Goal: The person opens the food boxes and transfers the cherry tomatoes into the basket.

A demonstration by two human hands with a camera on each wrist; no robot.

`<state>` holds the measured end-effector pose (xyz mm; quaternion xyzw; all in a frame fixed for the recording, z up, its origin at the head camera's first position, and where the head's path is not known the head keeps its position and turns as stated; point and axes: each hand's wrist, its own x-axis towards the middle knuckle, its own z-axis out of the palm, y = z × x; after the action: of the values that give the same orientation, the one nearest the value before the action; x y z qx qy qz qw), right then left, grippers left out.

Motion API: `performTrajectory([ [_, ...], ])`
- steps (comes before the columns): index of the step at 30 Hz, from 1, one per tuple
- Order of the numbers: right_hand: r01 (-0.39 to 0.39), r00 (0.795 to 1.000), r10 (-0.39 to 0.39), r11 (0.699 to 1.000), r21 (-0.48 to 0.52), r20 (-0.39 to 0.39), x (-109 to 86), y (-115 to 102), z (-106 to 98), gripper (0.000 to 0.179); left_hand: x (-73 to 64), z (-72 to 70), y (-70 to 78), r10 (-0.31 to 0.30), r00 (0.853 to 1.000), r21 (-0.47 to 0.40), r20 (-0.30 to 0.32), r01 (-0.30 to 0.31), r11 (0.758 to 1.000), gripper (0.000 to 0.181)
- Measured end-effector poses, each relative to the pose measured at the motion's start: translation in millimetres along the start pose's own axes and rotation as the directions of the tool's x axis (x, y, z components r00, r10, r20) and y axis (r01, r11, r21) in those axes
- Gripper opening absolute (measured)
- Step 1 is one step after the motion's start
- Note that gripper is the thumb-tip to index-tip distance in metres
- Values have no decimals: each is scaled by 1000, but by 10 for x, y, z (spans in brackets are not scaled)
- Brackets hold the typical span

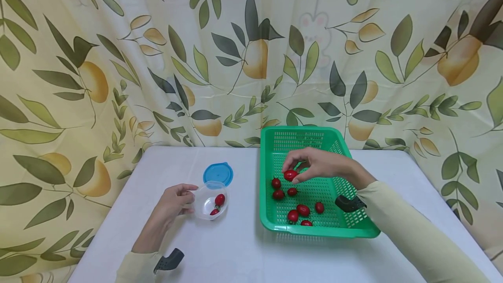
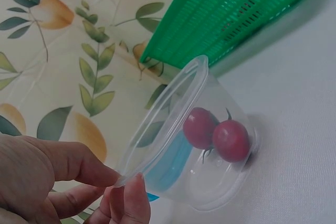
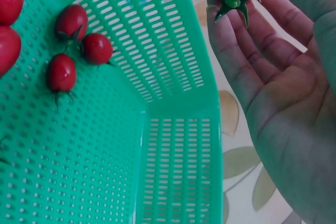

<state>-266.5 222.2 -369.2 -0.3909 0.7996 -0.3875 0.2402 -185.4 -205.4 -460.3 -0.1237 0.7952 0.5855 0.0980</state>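
Note:
My left hand pinches the rim of a clear plastic container between thumb and fingers. Two cherry tomatoes with green stems lie inside it, seen through its wall in the left wrist view. Over the green basket, my right hand holds a red cherry tomato between thumb and fingertips. Its green calyx points toward the camera in the right wrist view. Several more cherry tomatoes lie on the basket's perforated floor beneath the hand.
A round blue lid lies on the white tabletop just behind the container. The basket, with raised slotted walls, stands to the right of the container. Behind the table hangs a leaf-and-fruit patterned curtain.

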Motion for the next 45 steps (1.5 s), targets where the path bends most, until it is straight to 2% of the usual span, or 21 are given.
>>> performTrajectory([
  [8, 36, 999, -37, 998, 50, 26, -36, 25, -18, 28, -6, -4, 3, -8, 1000, 1, -5, 8, 1000, 33],
  [16, 46, 998, -47, 998, 34, 31, 66, -39, 10, 26, 2, 13, 3, -2, 1000, 9, -18, 2, 1000, 32],
  [28, 50, 993, -57, 996, 71, 101, 418, -179, 142, 31, 2, 11, 6, -3, 1000, 10, -14, 4, 1000, 33],
  [35, 17, 989, -28, 997, 70, 148, 606, -291, 225, 31, 14, 2, -12, -7, 1000, 8, -2, 7, 1000, 34],
  [45, 19, 973, -27, 999, 37, 231, 942, -457, 313, 34, 4, -1, -8, -4, 1000, 6, -5, 4, 1000, 34],
])
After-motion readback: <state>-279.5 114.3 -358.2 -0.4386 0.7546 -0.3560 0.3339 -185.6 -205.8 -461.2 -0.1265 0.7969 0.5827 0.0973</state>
